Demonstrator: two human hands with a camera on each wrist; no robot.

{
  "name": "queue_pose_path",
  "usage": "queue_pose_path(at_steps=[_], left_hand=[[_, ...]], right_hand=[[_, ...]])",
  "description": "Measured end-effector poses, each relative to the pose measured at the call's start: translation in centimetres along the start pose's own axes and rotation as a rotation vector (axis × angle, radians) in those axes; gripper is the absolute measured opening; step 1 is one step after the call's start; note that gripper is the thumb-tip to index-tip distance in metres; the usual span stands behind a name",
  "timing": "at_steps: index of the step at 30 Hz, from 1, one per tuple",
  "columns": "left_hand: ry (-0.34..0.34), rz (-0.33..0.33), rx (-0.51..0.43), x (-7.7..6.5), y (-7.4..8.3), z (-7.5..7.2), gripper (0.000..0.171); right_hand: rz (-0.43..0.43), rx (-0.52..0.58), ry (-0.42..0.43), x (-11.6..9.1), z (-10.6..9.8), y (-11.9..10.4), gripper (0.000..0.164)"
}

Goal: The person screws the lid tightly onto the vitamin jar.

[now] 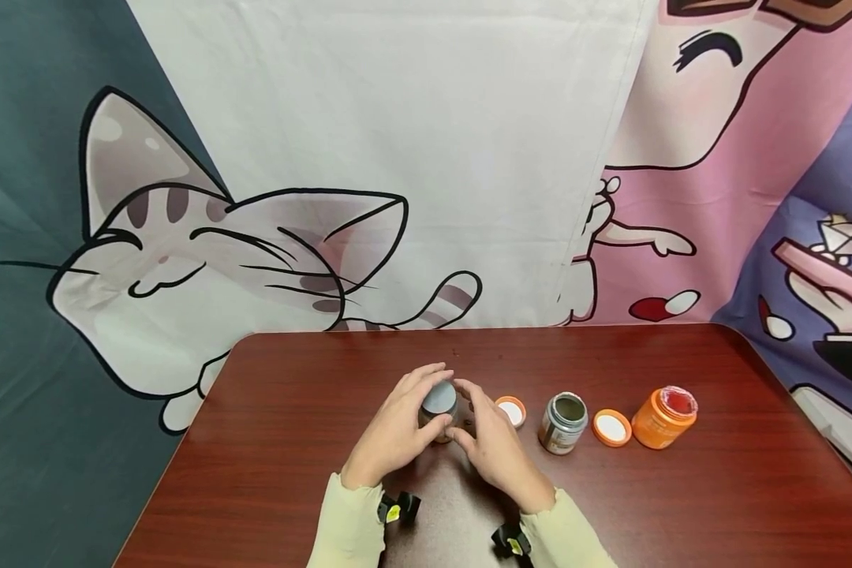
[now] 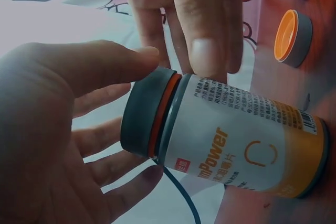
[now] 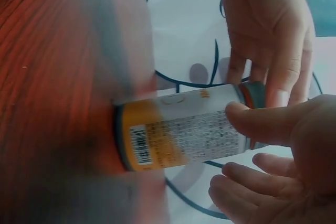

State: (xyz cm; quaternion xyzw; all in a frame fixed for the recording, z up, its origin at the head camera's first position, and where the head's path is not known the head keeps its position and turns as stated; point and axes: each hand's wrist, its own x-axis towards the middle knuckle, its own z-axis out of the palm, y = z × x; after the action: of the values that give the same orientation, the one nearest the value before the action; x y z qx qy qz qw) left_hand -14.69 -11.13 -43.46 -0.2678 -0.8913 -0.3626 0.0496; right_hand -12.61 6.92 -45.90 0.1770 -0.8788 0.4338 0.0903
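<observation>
A white and orange jar (image 2: 247, 135) with a barcode label stands upright on the table, its grey lid (image 1: 439, 397) on. My left hand (image 1: 394, 430) holds that lid, the thumb at its edge and the fingers curving round the far side. My right hand (image 1: 493, 446) is beside the jar. In the right wrist view its thumb lies against the jar near the neck, while the other fingers are spread, apart from the jar. The left wrist view shows an orange band between lid and jar.
To the right on the brown table (image 1: 291, 410) stand an uncapped grey jar (image 1: 559, 434) and an uncapped orange jar (image 1: 659, 422). An orange-rimmed lid (image 1: 612, 427) lies between them, and another lid (image 1: 511, 411) sits behind my right hand. A printed cloth (image 1: 426, 118) hangs behind the table.
</observation>
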Motion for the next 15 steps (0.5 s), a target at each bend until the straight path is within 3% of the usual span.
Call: queue_pose_path(at_steps=[3,8,15], left_hand=[[0.005,-0.001,-0.003,0.0,0.0,-0.1,0.061],[0.026,0.025,-0.018,0.0,0.2,-0.2,0.063],[0.051,0.059,0.008,0.3,1.6,-0.5,0.068]], right_hand=[[0.004,-0.033,0.004,-0.1,-0.5,-0.6,0.068],[-0.036,-0.102,0.085,-0.5,-1.8,-1.7,0.066],[-0.098,-0.113,0.170,-1.5,-4.4,-2.5,0.068]])
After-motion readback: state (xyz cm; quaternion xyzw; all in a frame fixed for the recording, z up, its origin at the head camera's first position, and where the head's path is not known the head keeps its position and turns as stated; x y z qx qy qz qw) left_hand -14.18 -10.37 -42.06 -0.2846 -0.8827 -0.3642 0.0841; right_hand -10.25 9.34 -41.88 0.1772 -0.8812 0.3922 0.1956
